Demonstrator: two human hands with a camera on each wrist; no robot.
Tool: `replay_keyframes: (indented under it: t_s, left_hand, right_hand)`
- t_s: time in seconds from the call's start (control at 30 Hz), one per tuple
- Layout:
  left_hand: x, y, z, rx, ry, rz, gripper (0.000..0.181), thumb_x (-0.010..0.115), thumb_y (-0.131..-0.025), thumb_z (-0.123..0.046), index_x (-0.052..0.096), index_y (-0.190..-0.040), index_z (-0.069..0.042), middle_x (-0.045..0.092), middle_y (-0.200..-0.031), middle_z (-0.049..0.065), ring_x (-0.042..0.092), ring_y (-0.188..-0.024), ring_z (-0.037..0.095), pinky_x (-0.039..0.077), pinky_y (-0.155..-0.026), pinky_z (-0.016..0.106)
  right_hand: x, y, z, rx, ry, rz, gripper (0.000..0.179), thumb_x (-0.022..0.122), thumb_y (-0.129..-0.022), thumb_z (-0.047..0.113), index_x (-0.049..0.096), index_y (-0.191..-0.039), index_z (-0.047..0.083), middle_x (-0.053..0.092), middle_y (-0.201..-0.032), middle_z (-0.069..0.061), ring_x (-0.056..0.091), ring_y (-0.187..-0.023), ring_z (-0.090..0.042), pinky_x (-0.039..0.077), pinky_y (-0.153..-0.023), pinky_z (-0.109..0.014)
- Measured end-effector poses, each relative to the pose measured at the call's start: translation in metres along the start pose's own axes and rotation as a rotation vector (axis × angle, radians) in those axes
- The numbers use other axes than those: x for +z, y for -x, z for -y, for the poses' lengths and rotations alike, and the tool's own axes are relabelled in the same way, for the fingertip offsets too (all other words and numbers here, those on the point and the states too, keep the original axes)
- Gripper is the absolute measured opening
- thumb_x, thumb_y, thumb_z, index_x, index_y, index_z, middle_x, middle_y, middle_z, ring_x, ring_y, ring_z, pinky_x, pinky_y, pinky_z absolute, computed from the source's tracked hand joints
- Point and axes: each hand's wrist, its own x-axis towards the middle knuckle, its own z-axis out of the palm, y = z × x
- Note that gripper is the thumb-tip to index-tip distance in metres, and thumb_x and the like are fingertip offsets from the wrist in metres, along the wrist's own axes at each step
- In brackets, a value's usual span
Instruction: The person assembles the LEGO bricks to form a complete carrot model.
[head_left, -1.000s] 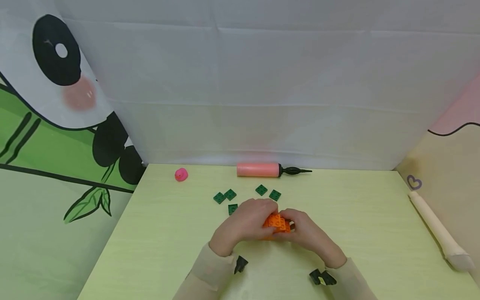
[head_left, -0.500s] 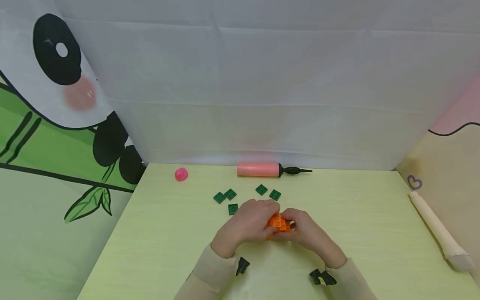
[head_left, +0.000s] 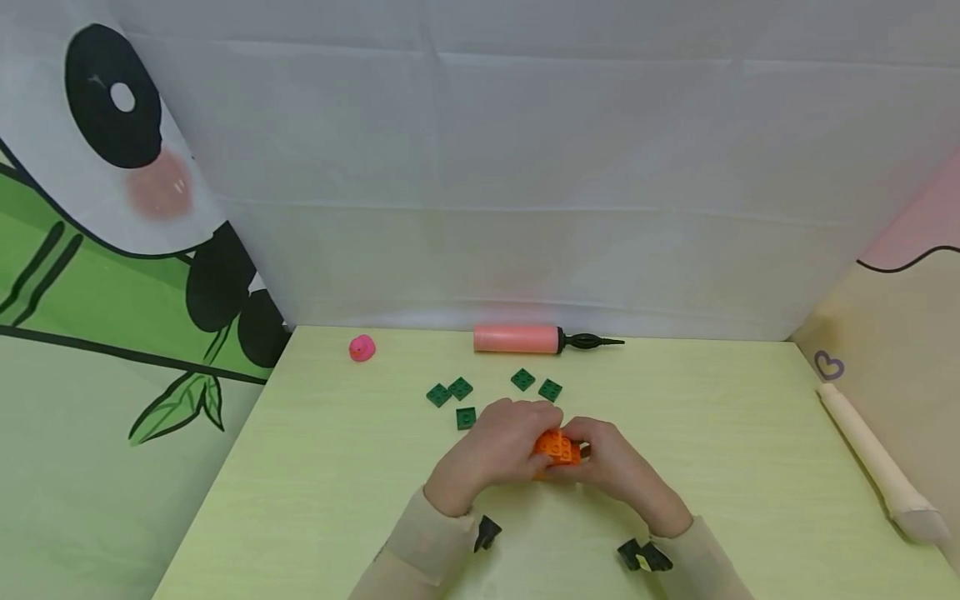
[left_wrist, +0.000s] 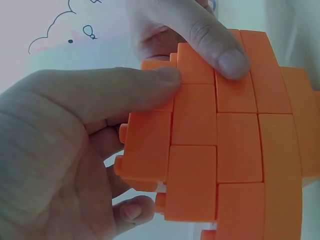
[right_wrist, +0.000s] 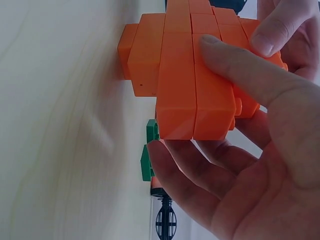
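Both of my hands hold one stepped build of orange toy building bricks (head_left: 557, 447) at the middle front of the table. My left hand (head_left: 491, 446) grips its left side; in the left wrist view that thumb presses near the top of the brick wall (left_wrist: 194, 115), with fingers behind. On the other side my right hand (head_left: 618, 468) pinches it, thumb on the near face and fingers beneath in the right wrist view. There, a narrower orange part (right_wrist: 147, 55) juts toward the tabletop. Just beyond my left hand lies a green brick (head_left: 466, 418).
Several more green bricks, such as this one (head_left: 522, 379), lie behind the hands. A pink balloon pump (head_left: 517, 339) with a black nozzle is by the back wall. Far left sits a small pink toy (head_left: 362, 348). A long cream stick (head_left: 870, 454) leans along the right edge.
My left hand has shifted slightly to the right, toward my right hand, showing more of the nearest green brick. The right hand stays nearly still, and both keep their grip on the orange bricks.
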Motion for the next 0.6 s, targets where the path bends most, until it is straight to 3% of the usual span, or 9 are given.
replay_keyframes:
  t_s: [0.6]
  left_hand:
    - [0.0003, 0.0013, 0.0082, -0.026, 0.117, 0.035, 0.031, 0.084, -0.089, -0.024, 0.052, -0.089, -0.021, 0.050, -0.080, -0.011, 0.047, -0.069, 0.010, 0.036, -0.060, 0.024]
  right_hand:
    - [-0.0003, -0.0007, 0.0041, 0.018, -0.001, 0.022, 0.022, 0.090, -0.084, 0.025, 0.075, -0.098, 0.019, 0.066, -0.096, 0.008, 0.060, -0.087, -0.016, 0.057, -0.079, -0.031]
